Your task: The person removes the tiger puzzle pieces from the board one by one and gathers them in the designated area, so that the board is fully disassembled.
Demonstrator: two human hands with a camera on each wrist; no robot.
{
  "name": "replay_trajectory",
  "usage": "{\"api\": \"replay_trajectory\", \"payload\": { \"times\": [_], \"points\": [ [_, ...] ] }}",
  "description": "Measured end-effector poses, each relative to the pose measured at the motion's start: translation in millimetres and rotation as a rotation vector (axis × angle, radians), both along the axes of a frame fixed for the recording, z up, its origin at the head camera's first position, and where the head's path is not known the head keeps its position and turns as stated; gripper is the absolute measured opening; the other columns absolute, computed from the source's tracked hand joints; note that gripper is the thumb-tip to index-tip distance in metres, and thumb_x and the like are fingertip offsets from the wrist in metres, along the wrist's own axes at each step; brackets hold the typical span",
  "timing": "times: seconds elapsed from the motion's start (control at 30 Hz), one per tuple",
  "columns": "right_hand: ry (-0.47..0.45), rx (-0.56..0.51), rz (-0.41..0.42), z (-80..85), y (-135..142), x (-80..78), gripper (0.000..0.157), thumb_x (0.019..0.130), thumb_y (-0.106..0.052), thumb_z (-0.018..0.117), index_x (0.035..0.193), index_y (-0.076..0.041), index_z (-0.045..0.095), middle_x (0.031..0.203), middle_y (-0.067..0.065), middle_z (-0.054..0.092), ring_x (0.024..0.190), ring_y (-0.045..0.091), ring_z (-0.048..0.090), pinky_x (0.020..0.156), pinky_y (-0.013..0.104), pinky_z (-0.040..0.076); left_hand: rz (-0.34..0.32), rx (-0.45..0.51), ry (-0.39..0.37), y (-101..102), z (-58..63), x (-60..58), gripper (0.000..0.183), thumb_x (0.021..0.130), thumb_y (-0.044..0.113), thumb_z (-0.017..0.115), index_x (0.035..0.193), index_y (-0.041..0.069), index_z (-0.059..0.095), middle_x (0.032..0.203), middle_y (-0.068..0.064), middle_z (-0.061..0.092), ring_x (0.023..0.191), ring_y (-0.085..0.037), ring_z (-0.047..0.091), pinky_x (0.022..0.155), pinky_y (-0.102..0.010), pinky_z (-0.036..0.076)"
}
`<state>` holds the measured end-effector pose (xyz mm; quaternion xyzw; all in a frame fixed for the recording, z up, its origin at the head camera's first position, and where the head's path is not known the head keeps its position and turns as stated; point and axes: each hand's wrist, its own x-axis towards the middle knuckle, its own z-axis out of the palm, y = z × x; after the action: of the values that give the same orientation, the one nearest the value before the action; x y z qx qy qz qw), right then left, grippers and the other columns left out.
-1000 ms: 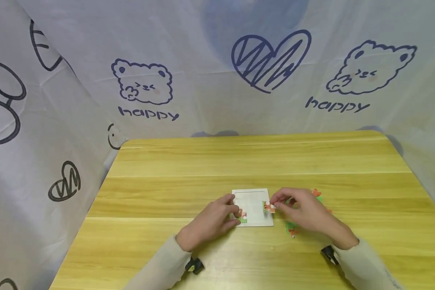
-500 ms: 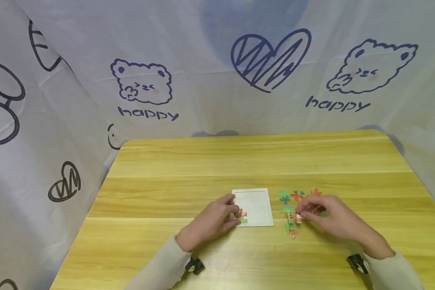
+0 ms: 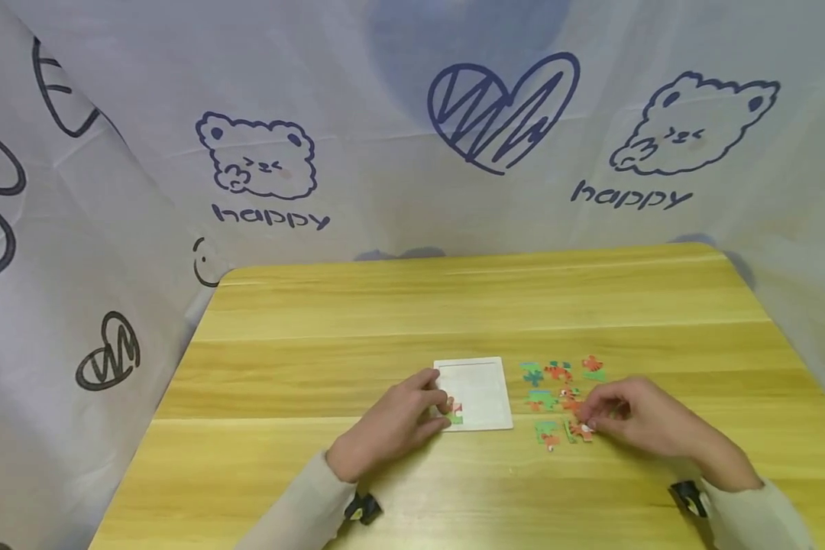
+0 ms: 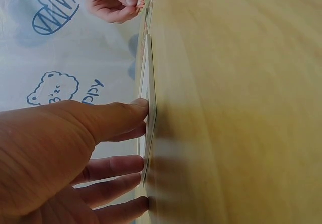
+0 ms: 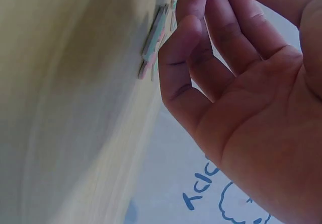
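A white square puzzle tray (image 3: 481, 397) lies on the table, with a puzzle piece (image 3: 457, 417) in its near left corner. My left hand (image 3: 395, 420) rests at the tray's left side. In the left wrist view its thumb (image 4: 132, 114) touches the rim, and the other fingers reach out fairly straight. To the right of the tray, my right hand (image 3: 642, 420) pinches an orange and green puzzle piece (image 3: 583, 431) by its right side, low over the table. Several loose puzzle pieces (image 3: 541, 399) lie between the tray and this hand; fingers hide part of the group.
The wooden table (image 3: 357, 321) spreads out around the tray on all sides. A pale cloth (image 3: 385, 191) with drawn hearts and bears hangs behind it and along the left. Dark wrist cameras (image 3: 363, 507) sit at both cuffs.
My right hand has drawn back from the tray's right edge to the loose pieces, carrying the pinched piece right and nearer to me. The left hand has stayed on the tray.
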<state>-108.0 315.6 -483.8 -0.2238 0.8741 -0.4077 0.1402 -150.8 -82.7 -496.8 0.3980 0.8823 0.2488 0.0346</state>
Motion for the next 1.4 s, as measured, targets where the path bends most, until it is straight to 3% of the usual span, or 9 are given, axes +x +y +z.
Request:
{"api": "replay_trajectory", "payload": {
  "times": [0.33,0.73,0.93,1.2,1.4],
  "points": [
    [0.008,0.049,0.0,-5.1,2.1,2.8,0.013,0.099,-0.008,0.079,0.099,-0.02,0.081,0.094,-0.01,0.08,0.084,-0.003,0.069,0.069,0.023,0.059,-0.009,-0.009,-0.011,0.5,0.6,0.1,0.007,0.101,0.018,0.081,0.103,0.012,0.081,0.109,0.0,0.06,0.085,-0.007,0.055,0.079,-0.021,0.056],
    [0.141,0.043,0.004,-1.0,-10.0,5.1,0.013,0.094,-0.012,0.087,0.1,-0.014,0.076,0.088,-0.013,0.071,0.078,-0.004,0.06,0.062,0.022,0.054,0.0,0.005,-0.006,-0.7,-0.5,1.5,0.007,0.1,0.018,0.082,0.103,0.012,0.08,0.111,-0.001,0.06,0.085,-0.007,0.056,0.079,-0.021,0.056],
    [0.132,0.022,0.023,0.4,-32.4,2.9,0.013,0.095,-0.015,0.086,0.101,-0.015,0.075,0.088,-0.014,0.069,0.079,-0.004,0.059,0.064,0.022,0.054,-0.002,0.016,-0.005,-1.8,-1.3,1.7,0.008,0.1,0.018,0.082,0.102,0.011,0.077,0.114,-0.002,0.061,0.085,-0.008,0.056,0.079,-0.021,0.056],
    [0.216,0.052,0.005,10.4,-75.8,-2.7,0.012,0.095,-0.016,0.086,0.102,-0.02,0.077,0.092,-0.017,0.07,0.084,-0.004,0.062,0.073,0.025,0.059,0.008,-0.009,0.004,-0.4,-0.5,0.3,0.016,0.1,0.02,0.082,0.107,0.008,0.073,0.115,-0.002,0.062,0.084,-0.009,0.056,0.078,-0.02,0.056],
    [0.224,0.08,0.027,16.3,-110.8,-12.0,0.008,0.097,-0.015,0.084,0.1,-0.02,0.078,0.094,-0.016,0.071,0.086,-0.001,0.064,0.078,0.028,0.061,0.041,-0.051,-0.014,-0.9,1.1,-0.5,0.024,0.1,0.022,0.082,0.114,0.004,0.075,0.138,-0.013,0.066,0.11,-0.024,0.074,0.102,-0.034,0.064]
  ]
}}
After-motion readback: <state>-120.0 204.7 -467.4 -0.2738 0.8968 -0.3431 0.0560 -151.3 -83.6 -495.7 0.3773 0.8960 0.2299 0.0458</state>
